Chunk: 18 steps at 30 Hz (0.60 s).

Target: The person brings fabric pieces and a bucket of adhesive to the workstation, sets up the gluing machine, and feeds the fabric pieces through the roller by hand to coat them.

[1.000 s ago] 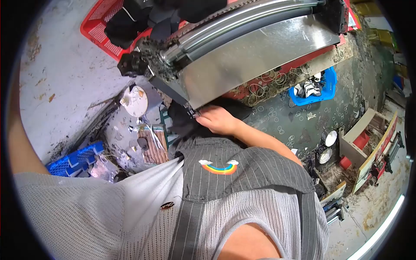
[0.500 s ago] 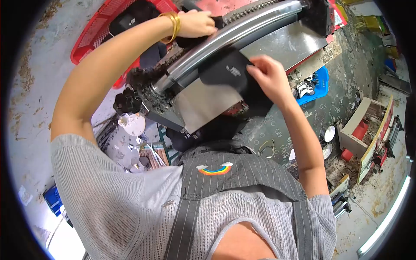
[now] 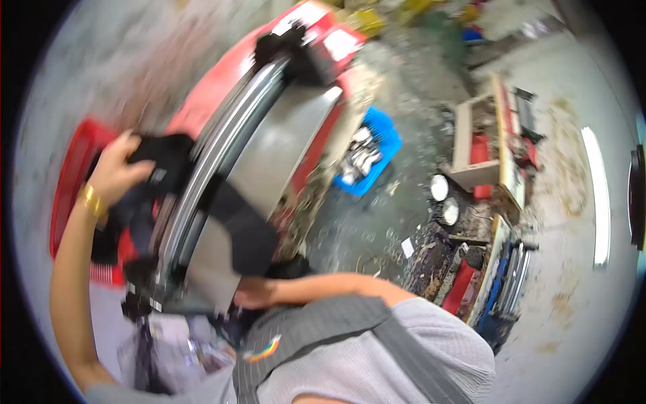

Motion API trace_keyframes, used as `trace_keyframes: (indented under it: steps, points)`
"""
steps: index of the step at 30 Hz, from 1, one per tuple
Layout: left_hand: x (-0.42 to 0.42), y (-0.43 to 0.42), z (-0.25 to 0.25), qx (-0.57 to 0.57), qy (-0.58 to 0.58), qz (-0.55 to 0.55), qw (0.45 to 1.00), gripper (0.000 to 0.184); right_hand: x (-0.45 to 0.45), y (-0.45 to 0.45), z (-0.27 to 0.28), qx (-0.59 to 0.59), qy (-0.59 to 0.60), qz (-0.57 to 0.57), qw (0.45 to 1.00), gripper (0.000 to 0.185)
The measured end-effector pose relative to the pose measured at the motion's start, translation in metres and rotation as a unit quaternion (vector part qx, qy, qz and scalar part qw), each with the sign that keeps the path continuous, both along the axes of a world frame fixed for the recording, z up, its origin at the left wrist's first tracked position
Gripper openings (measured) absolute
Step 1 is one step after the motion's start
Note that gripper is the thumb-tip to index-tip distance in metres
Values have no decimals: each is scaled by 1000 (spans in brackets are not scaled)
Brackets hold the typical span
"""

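Note:
My left hand (image 3: 118, 172), with a gold bangle at its wrist, is at the back side of a machine with a long shiny roller (image 3: 222, 148). Its thumb and fingers are on a flat black piece (image 3: 171, 158) bearing a small white mark, beside the roller. Another black piece (image 3: 245, 225) lies across the metal feed plate (image 3: 210, 259) on my side of the roller. My right hand (image 3: 254, 293) is low at the near edge of that plate, by the black piece; its fingers are smeared by motion, and whether it holds anything is unclear.
A red basket (image 3: 66, 195) with black pieces stands behind the machine on the left. On the floor to the right is a blue basket (image 3: 385, 138) with white and dark items. Wooden frames with red parts (image 3: 479, 161) stand further right. A red surface (image 3: 222, 77) extends behind the roller.
The view has swung, shifting the machine left. My right hand has dropped from above the feed plate to its near edge. My left hand has moved off the roller's far side towards the red basket.

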<state>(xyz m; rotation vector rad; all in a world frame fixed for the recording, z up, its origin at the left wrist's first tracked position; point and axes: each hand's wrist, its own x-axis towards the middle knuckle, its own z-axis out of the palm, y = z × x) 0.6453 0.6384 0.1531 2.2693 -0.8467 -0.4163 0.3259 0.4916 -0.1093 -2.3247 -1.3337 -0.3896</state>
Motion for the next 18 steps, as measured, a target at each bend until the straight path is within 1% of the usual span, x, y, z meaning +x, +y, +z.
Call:
trace_keyframes:
  steps: [1,3,4,5,6,7,8,9,10,11,13,15,16,17,18]
  points:
    - [6,9,5,46,-67,-3,997,23,-3,4,-3,16,-7,-10,1000,13]
    - [-7,-5,48,36,-42,43,998,25,-7,-6,4,-18,131,47,990,17]
    - [-7,-8,64,31,-59,38,997,25,-5,-9,13,-27,158,36,986,17]
    - [-8,-9,75,16,-44,54,997,25,-3,-12,25,-33,189,29,981,18]
    - [-8,-9,81,2,-23,69,997,24,0,-13,31,-38,199,30,979,15]
    - [-7,-7,91,20,-66,63,996,21,2,-10,25,-39,198,28,979,15]
    - [-4,-2,98,12,-59,69,996,22,0,-2,17,-66,176,9,982,17]
    - [2,7,99,6,-49,75,996,25,-6,7,9,-93,158,-9,983,19]
    - [12,21,97,-7,-74,85,994,31,-6,10,11,-106,155,-12,982,14]
    - [26,43,92,-17,-103,94,990,37,-7,13,10,-97,161,-27,982,13]
    - [42,66,109,-26,-37,119,992,47,-9,15,3,-72,131,-29,988,13]
    - [48,71,138,65,-110,110,986,50,-8,5,-6,24,105,31,994,12]
    - [45,64,152,100,-129,100,981,47,-4,2,4,60,127,65,988,11]
    - [40,53,164,125,-138,86,979,44,2,-7,18,140,183,116,966,12]
    - [31,40,175,150,-145,75,975,41,11,-17,49,119,203,139,962,11]
